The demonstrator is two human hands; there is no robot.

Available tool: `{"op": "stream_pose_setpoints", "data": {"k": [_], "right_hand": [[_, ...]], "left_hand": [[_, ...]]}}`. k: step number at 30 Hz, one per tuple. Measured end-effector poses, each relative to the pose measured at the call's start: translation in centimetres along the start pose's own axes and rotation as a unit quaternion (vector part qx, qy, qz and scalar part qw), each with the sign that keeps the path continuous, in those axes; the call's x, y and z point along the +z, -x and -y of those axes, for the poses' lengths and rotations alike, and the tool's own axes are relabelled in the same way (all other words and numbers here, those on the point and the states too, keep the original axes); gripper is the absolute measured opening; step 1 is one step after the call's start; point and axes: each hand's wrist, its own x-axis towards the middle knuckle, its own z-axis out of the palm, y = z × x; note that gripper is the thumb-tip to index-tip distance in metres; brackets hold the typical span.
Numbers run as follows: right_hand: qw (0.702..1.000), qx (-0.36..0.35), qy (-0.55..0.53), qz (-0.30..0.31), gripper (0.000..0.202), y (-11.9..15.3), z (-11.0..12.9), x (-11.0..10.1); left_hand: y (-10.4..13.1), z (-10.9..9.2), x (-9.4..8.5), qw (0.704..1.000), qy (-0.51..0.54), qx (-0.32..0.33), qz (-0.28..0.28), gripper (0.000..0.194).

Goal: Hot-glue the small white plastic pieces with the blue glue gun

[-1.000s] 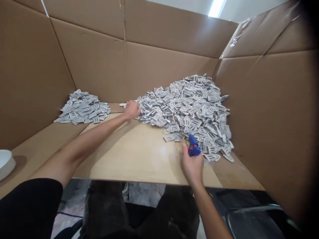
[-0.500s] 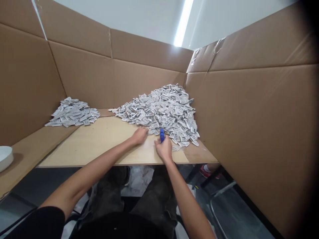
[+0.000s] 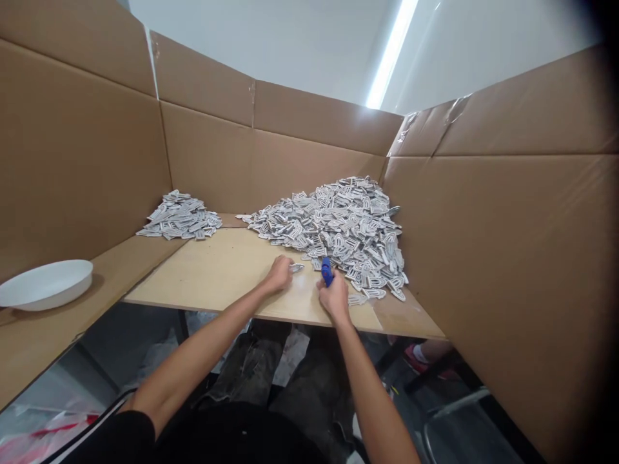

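My left hand (image 3: 279, 275) is closed around one end of a flat, pale grey slotted piece (image 3: 296, 267), which pokes out toward the right just above the board. Beside it, my right hand (image 3: 334, 299) is wrapped round a blue hand tool (image 3: 327, 272); its working end is too small to make out. Right behind both hands rises a large heap of similar slotted pieces (image 3: 343, 222), many with one pointed end. A smaller heap of grey pieces (image 3: 181, 216) lies at the back left.
A white bowl (image 3: 53, 283) stands on the cardboard at the left. Tall cardboard walls (image 3: 309, 151) enclose the back and sides of the pale wooden board (image 3: 203, 274). Under the board at the right, a person's shoe (image 3: 420, 358) shows near a metal chair frame.
My view has swung left, bringing more of the white bowl into sight. The left hand has drawn back from the large heap with a slotted piece showing in its fingers. The right hand keeps the blue tool.
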Motion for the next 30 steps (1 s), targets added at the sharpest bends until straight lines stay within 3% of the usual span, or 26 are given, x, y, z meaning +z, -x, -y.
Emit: {"op": "stream_pose_setpoints", "data": {"k": [3,7,11,15,21,30], "right_hand": [[0.991,0.030,-0.125,-0.047,0.019,-0.1,0.2,-0.1],[0.956,0.031,-0.271,-0.107,0.027,0.0,0.9,0.2],[0.921,0.025,-0.377,-0.098,0.029,0.1,1.6,0.4],[0.929,0.022,-0.364,-0.065,0.030,0.2,1.7,0.4],[0.938,0.029,-0.335,-0.087,0.027,0.1,1.3,0.6],[0.945,0.028,-0.307,-0.111,0.028,0.3,1.0,0.8]], "left_hand": [[-0.3,-0.7,0.8,0.993,0.107,-0.041,-0.027,0.005],[-0.8,-1.7,1.8,0.941,0.316,-0.116,-0.040,0.013],[-0.5,-2.6,2.5,0.903,0.393,-0.170,-0.029,0.021],[0.2,-3.3,2.9,0.868,0.476,-0.134,0.029,0.029],[0.8,-4.1,3.2,0.818,0.561,-0.103,0.077,0.047],[1.1,-4.4,3.9,0.803,0.577,-0.087,0.122,0.039]]}}
